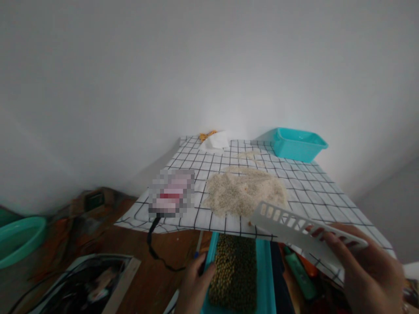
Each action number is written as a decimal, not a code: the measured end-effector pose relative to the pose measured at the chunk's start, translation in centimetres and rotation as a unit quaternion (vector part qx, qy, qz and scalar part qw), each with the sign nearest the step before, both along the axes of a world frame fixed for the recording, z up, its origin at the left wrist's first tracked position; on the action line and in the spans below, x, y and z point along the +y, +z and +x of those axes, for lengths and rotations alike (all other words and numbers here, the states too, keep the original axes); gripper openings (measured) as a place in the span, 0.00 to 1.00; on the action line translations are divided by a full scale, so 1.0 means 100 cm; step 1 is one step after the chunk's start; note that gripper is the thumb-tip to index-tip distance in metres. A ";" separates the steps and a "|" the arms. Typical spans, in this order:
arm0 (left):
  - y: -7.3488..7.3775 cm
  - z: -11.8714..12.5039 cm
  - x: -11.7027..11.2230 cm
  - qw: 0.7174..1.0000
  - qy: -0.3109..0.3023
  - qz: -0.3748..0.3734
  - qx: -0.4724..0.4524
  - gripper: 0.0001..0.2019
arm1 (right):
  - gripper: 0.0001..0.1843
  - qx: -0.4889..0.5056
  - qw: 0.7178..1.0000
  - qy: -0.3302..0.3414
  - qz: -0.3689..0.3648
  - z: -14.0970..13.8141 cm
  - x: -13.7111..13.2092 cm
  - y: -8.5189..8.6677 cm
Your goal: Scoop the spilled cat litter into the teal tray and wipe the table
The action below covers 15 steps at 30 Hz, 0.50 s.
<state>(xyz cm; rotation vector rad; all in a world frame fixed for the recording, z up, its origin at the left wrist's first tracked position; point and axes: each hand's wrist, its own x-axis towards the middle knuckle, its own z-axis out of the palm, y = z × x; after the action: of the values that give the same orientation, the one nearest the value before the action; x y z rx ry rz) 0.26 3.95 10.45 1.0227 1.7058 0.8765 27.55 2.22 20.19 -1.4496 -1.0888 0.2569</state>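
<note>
My left hand grips the left rim of a teal tray filled with small greenish-brown beans, held just below the table's front edge. My right hand is closed on a white slotted plastic scoop, whose far end reaches toward a pile of pale grains spread on the white grid-patterned tablecloth.
A teal tub stands at the table's back right; a white pouch with something orange sits at the back. A blurred-out item with a black cord lies left of the pile. A teal basin and clutter lie on the floor at left.
</note>
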 end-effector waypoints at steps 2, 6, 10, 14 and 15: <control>0.002 0.001 0.000 1.000 0.000 -0.002 0.003 0.19 | 0.12 -0.012 1.000 0.011 0.005 -0.003 -0.002 0.003; 0.004 0.001 -0.001 1.000 0.001 -0.004 -0.001 0.19 | 0.11 -0.033 0.999 0.022 0.011 -0.009 -0.004 0.007; 0.003 0.001 0.000 1.000 0.010 -0.019 0.011 0.20 | 0.09 -0.026 0.999 0.035 0.029 -0.013 -0.004 0.008; 0.002 0.000 0.001 1.000 0.010 -0.020 -0.010 0.20 | 0.09 -0.024 0.999 0.029 0.031 -0.014 -0.007 0.007; 0.001 0.000 0.001 1.000 0.010 -0.016 -0.015 0.20 | 0.09 -0.024 0.999 0.029 0.024 -0.013 -0.007 0.006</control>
<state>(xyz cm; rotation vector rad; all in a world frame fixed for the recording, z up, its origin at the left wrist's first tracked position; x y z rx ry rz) 0.22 4.06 10.57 0.9676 1.7021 0.8712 26.20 1.53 20.80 -1.3891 -1.1699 0.2364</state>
